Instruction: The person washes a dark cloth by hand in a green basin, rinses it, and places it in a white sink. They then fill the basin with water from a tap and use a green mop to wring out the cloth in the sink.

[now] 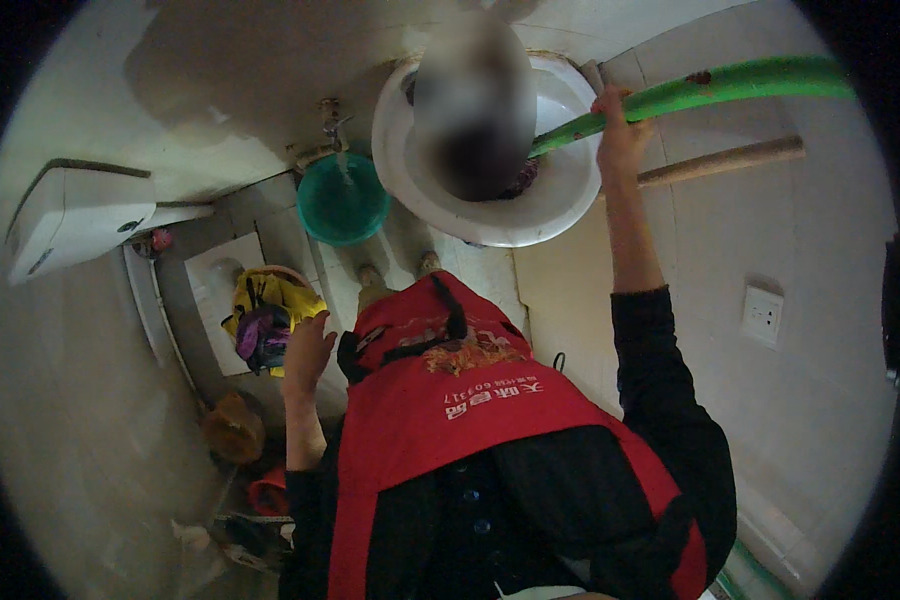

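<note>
My right hand grips a green pole that slants down into a white ceramic sink. At the pole's lower end, dark reddish fabric strands, like a mop head, lie in the bowl. A blurred patch covers much of the bowl and hides what is there. My left hand holds nothing, its fingers slightly apart. It hangs beside a pile of yellow and purple cloth, and I cannot tell whether it touches the pile.
Water runs from a wall tap into a green bucket left of the sink. A toilet cistern is at far left. A brown basket-like container stands lower left. Behind my right arm are a wooden stick and a wall socket.
</note>
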Demonstrator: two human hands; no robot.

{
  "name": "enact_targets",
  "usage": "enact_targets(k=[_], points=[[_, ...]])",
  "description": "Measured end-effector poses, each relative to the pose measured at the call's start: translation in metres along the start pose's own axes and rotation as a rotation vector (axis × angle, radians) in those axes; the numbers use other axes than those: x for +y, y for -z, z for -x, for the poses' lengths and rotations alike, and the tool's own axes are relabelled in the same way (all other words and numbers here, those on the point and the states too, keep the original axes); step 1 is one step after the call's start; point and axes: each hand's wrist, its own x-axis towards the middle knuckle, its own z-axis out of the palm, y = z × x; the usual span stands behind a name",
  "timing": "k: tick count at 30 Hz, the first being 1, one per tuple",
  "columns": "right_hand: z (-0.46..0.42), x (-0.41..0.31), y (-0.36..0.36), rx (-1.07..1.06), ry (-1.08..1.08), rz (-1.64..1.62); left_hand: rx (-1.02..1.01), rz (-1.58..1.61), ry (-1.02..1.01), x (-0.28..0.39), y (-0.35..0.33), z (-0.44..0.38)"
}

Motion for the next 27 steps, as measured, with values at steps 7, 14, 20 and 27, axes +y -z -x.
enact_targets(k=[7, 14, 20, 27], points=[[-0.046, -0.066, 0.047, -0.643, -0.030, -0.477, -0.050, 0.036, 0.011, 0.007, -0.003, -0.004], [-0.003, 0.000, 0.009, 0.135, 0.075, -0.004, 0.055, 0.000, -0.066, 0.003, -0.002, -0.012], [-0.038, -0.124, 0.030, -0.267, 0.074, -0.324, -0.021, 0.026, 0.016, -0.005, 0.008, -0.011], [-0.006, -0.018, 0.017, 0.068, 0.236, -0.064, 0.036, 0.003, -0.006, 0.001, 0.010, -0.016]])
